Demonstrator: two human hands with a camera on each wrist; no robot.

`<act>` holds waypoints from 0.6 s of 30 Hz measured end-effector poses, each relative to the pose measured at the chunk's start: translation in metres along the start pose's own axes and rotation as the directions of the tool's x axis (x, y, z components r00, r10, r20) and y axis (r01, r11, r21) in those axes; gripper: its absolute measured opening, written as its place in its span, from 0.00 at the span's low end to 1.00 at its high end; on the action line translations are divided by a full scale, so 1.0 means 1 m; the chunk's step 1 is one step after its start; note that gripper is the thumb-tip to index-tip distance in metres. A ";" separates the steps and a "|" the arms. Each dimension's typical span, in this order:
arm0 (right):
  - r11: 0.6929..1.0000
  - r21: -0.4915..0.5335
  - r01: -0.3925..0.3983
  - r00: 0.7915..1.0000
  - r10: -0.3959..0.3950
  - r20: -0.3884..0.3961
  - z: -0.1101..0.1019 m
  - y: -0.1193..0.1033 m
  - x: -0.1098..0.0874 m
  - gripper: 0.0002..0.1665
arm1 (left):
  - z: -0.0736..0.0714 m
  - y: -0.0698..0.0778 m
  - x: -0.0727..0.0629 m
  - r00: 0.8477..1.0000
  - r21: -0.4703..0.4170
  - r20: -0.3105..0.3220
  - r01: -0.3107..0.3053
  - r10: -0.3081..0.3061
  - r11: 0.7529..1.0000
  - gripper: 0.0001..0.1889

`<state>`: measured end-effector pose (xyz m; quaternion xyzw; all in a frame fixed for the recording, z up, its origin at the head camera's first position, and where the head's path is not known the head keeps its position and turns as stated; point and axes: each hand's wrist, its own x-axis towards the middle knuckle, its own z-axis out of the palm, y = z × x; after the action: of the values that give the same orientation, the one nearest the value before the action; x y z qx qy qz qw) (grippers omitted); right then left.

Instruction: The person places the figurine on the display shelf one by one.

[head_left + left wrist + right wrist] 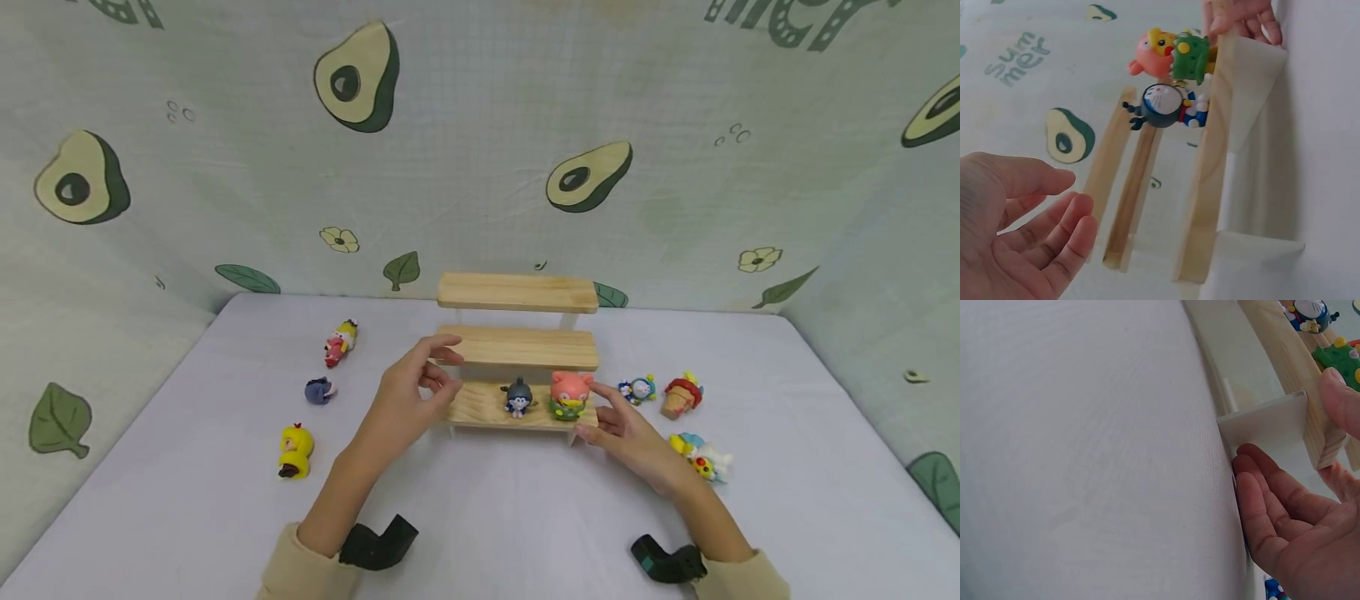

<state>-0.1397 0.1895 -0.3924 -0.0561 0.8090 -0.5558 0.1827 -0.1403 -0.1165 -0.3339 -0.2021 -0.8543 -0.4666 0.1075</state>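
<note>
A three-tier wooden display shelf (517, 347) stands on the table. On its lowest board are a small dark-blue-hooded figurine (518, 398) and, to the right, a larger pink-topped figurine (569, 395) with a green body. My left hand (411, 392) hovers by the shelf's left end, fingers loosely bent and nothing in them. At the right end is my right hand (633, 437), its index fingertip beside the pink-topped figurine and its thumb by the board's front corner. In the right wrist view the thumb (1340, 400) lies near the board's edge, other fingers beside the white support (1269, 419).
Left of the shelf lie a pink-and-yellow figurine (341, 342), a small blue-grey one (320, 391) and a yellow one (297, 451). On the right are a blue-and-white figurine (639, 389), an ice-cream-cone-like one (682, 396) and a yellow-and-white cluster (705, 458). Avocado-print cloth (480, 167) hangs behind.
</note>
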 end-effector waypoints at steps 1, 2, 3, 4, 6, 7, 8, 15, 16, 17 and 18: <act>1.000 0.004 0.000 1.000 0.000 0.005 0.001 0.000 0.000 0.43 | -0.005 0.000 -0.002 1.000 0.020 -0.007 -0.005 0.005 1.000 0.28; 1.000 0.006 -0.002 1.000 0.002 0.008 0.001 -0.001 0.000 0.43 | -0.011 0.000 -0.003 1.000 0.037 -0.012 -0.009 0.009 0.999 0.28; 1.000 0.005 -0.005 1.000 0.005 0.007 0.001 -0.001 0.000 0.43 | -0.016 0.000 -0.006 1.000 0.056 -0.017 -0.010 0.011 0.998 0.28; 1.000 0.004 -0.007 1.000 0.007 0.006 0.002 -0.002 0.000 0.43 | -0.022 -0.001 -0.009 1.000 0.072 -0.022 -0.013 0.015 0.997 0.28; 1.000 0.001 -0.007 1.000 0.007 0.000 0.001 -0.003 0.000 0.43 | -0.033 -0.002 -0.015 0.999 0.109 -0.033 -0.015 0.019 0.994 0.27; 1.000 -0.003 -0.008 1.000 0.008 -0.007 0.001 -0.003 -0.001 0.42 | -0.039 -0.003 -0.019 0.999 0.129 -0.042 -0.020 0.025 0.991 0.27; 1.000 -0.006 -0.007 1.000 0.007 -0.012 0.000 -0.003 -0.001 0.42 | -0.044 -0.004 -0.023 0.998 0.151 -0.051 -0.017 0.025 0.988 0.26; 1.000 0.001 0.006 1.000 -0.006 0.001 -0.001 -0.001 -0.001 0.43 | -0.085 -0.024 -0.058 0.994 0.244 -0.106 0.051 -0.025 0.968 0.24; 1.000 0.003 0.006 1.000 -0.006 0.000 -0.001 -0.001 -0.002 0.43 | -0.090 -0.027 -0.063 0.994 0.251 -0.106 0.063 -0.038 0.966 0.23; 1.000 0.003 0.006 1.000 -0.006 -0.002 -0.001 0.000 -0.002 0.43 | -0.095 -0.031 -0.068 0.993 0.254 -0.105 0.081 -0.055 0.964 0.22; 1.000 0.001 0.005 1.000 -0.005 -0.003 -0.002 0.000 -0.002 0.43 | -0.099 -0.035 -0.073 0.992 0.261 -0.104 0.098 -0.073 0.960 0.21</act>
<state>-0.1388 0.1913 -0.3913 -0.0571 0.8088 -0.5570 0.1800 -0.0905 -0.2348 -0.3336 -0.1268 -0.9111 -0.3610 0.1533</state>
